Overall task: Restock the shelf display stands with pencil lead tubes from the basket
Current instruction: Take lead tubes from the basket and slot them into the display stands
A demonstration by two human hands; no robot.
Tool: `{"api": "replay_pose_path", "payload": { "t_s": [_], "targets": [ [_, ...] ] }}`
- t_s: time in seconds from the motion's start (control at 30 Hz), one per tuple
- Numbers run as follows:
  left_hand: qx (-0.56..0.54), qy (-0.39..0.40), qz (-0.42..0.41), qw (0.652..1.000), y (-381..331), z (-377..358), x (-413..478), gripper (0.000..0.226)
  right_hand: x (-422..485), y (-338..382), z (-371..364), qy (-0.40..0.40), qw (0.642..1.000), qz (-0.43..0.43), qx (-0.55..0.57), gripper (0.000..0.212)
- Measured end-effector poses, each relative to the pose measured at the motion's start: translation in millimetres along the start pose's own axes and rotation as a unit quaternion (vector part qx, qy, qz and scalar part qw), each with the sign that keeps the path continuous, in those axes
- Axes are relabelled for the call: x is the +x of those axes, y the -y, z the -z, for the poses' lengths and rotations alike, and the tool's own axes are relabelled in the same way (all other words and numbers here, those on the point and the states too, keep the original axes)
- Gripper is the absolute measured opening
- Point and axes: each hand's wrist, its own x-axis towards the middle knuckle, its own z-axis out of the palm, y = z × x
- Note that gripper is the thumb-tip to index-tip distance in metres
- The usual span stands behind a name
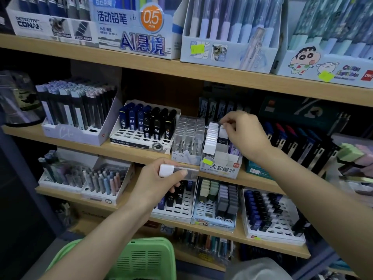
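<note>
Slotting a lead tube into the white-cap stand, mid shelf.

R hand [240, 134] pinches a white-capped tube [222, 129] by its top, at the display stand [220, 168], just beside the caps standing in it; can't tell if it's fully seated. L hand [155, 178] grips a spare tube [168, 170] sideways, below & left of the stand. Green basket [161, 257] sits low under my L arm, contents not visible. Next, I reckon: press the R tube straight down till level w/ its neighbours, then pass the spare across w/o knocking the row.
</note>
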Motion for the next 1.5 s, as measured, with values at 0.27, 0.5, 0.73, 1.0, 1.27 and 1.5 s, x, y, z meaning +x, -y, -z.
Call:
{"api": "replay_pose_path", "payload": {
  "t_s": [0.27, 0.5, 0.73, 1.0, 1.27, 1.5],
  "targets": [
    [0.06, 0.013, -0.081, 0.995, -22, -18, 7, 0.028, -43, 51, 25, 0.201, 0.954, 0.078, 0.209, 0.014],
    [0.139, 0.026, -0.187, 0.972, -44, -36, 13, 0.041, -45, 41, 46, 0.186, 0.966, 0.113, 0.136, 0.013],
    [0.322, 0.007, -0.334, 0.886, -52, -46, 29, 0.033, -24, 5, 72, 0.083, 0.991, 0.057, 0.083, 0.012],
    [0.435, 0.058, -0.31, 0.843, -23, -48, 40, 0.038, 5, -23, 34, -0.02, 0.997, 0.001, 0.078, 0.012],
    [0.448, 0.07, -0.316, 0.833, -20, -46, 43, 0.038, 24, -30, 11, 0.066, 0.997, 0.029, 0.04, 0.011],
    [0.452, 0.077, -0.324, 0.827, -16, -44, 43, 0.043, 31, -32, 7, 0.124, 0.992, 0.026, -0.007, 0.005]
  ]
}}
